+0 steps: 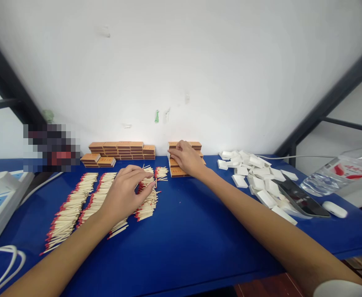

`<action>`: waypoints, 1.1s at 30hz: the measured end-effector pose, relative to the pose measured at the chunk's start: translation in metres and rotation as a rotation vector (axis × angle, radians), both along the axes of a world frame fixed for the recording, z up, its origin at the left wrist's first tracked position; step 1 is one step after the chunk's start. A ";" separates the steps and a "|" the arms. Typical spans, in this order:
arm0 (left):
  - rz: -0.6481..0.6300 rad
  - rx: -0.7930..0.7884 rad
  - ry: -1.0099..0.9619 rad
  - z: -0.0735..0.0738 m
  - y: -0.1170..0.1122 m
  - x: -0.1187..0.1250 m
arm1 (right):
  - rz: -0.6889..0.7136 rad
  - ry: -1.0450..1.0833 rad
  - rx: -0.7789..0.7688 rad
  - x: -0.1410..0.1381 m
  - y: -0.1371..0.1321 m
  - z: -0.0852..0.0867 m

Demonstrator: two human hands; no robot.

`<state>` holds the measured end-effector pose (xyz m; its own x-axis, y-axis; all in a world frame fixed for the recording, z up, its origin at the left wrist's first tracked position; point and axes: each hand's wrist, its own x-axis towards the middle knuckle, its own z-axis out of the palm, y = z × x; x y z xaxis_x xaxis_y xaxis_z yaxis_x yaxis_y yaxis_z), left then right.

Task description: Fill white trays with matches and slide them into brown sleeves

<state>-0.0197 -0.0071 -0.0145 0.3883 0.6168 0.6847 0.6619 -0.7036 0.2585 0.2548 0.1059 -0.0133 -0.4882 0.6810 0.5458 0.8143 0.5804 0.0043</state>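
My left hand (128,187) is over the rows of loose matches (146,206), its thumb and index finger slightly apart beside the match heads. Nothing clearly shows between those fingertips. At the stack of orange matchboxes (177,171) against the wall, my right hand (187,159) has its fingers bent around a matchbox (169,155), which they mostly hide. Further left lie two longer rows of red-headed matches (72,210), partly covered by my left forearm. Behind them stands a longer stack of matchboxes (122,150), with a few boxes in front.
White empty-looking box trays (255,171) are heaped on the blue table (181,247) at right. Near them lie a phone (301,198), a white earphone case (334,209) and a tilted water bottle (338,171). A power strip (1,206) with cables is at left.
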 end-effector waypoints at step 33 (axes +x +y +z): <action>-0.062 0.060 0.108 0.012 -0.002 0.001 | -0.263 0.113 -0.179 0.099 -0.086 0.055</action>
<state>-0.0188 -0.0093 -0.0027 0.4980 0.5483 0.6718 0.6381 -0.7563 0.1442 0.3541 0.0202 0.0419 -0.2264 0.8654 0.4471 0.9257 0.3340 -0.1777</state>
